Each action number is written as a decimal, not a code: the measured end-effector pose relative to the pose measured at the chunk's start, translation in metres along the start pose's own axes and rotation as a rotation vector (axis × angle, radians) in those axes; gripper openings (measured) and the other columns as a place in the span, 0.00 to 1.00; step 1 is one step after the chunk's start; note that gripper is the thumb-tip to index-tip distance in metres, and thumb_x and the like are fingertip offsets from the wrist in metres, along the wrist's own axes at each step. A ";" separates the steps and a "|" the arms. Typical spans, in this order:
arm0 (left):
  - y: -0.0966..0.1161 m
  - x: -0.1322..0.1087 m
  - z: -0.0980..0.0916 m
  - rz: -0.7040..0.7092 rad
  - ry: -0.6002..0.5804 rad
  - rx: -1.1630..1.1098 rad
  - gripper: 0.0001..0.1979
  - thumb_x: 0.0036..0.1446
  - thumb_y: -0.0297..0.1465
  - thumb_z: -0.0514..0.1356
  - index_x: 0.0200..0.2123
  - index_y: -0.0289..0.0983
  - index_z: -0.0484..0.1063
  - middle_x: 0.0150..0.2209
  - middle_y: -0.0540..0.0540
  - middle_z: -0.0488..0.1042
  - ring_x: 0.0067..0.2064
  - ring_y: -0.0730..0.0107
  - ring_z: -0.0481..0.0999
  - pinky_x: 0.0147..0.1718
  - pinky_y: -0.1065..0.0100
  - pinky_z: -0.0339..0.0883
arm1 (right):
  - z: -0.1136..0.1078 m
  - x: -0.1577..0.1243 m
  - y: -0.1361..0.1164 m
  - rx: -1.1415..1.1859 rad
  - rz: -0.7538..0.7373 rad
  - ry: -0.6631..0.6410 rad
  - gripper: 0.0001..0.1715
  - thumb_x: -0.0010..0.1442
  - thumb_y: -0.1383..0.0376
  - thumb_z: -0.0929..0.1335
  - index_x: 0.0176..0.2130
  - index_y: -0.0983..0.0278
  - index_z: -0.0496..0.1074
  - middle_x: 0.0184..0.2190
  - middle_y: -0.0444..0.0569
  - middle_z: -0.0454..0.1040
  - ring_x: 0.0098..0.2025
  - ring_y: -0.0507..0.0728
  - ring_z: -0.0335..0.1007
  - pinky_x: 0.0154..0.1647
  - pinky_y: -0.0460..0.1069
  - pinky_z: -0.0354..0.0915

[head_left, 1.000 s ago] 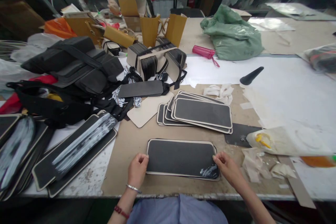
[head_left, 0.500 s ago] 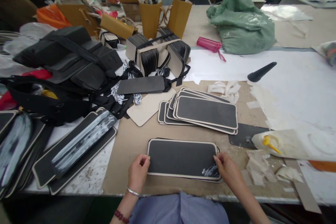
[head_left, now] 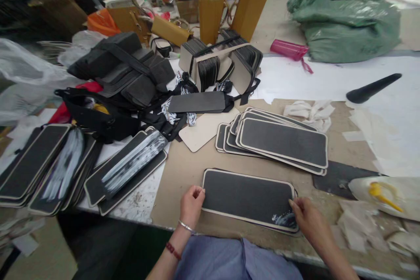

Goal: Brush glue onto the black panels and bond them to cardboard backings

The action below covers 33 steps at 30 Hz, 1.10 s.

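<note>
Black panel, both hands pinching its ends

held panel black, beige-edged, white-streaked; sack green; cloth zebra-striped

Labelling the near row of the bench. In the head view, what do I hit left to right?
Plain black panel → white-streaked panel → second white-streaked panel, slanted → left hand → smudged panel → right hand → pale container with a yellow part.
</note>
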State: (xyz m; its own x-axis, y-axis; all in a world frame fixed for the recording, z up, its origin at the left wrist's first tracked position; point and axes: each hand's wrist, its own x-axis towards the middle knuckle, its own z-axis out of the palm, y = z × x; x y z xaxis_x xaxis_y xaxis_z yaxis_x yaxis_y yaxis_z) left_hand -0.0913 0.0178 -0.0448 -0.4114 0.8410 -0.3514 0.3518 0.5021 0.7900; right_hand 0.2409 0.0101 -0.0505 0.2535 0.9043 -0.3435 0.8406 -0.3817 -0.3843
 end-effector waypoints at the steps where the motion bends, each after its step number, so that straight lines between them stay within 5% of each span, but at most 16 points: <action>1: -0.001 0.000 0.000 0.002 0.004 -0.004 0.12 0.41 0.39 0.56 0.17 0.37 0.67 0.16 0.52 0.67 0.22 0.72 0.65 0.24 0.71 0.60 | 0.001 0.001 0.002 -0.009 0.018 -0.020 0.15 0.52 0.52 0.56 0.26 0.59 0.59 0.21 0.48 0.68 0.25 0.59 0.67 0.27 0.51 0.58; 33: -0.009 -0.003 0.002 0.183 0.025 0.160 0.11 0.44 0.41 0.53 0.21 0.40 0.65 0.22 0.49 0.68 0.26 0.66 0.68 0.30 0.65 0.64 | 0.003 0.001 0.000 0.011 -0.033 0.038 0.06 0.56 0.64 0.58 0.26 0.60 0.55 0.22 0.45 0.64 0.26 0.55 0.62 0.28 0.48 0.55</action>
State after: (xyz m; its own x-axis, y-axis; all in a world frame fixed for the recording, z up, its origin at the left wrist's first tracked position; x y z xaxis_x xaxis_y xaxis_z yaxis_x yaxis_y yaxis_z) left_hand -0.0915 0.0114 -0.0522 -0.3484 0.9166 -0.1959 0.5501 0.3692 0.7490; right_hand 0.2393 0.0110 -0.0537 0.2435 0.9230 -0.2979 0.8437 -0.3530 -0.4044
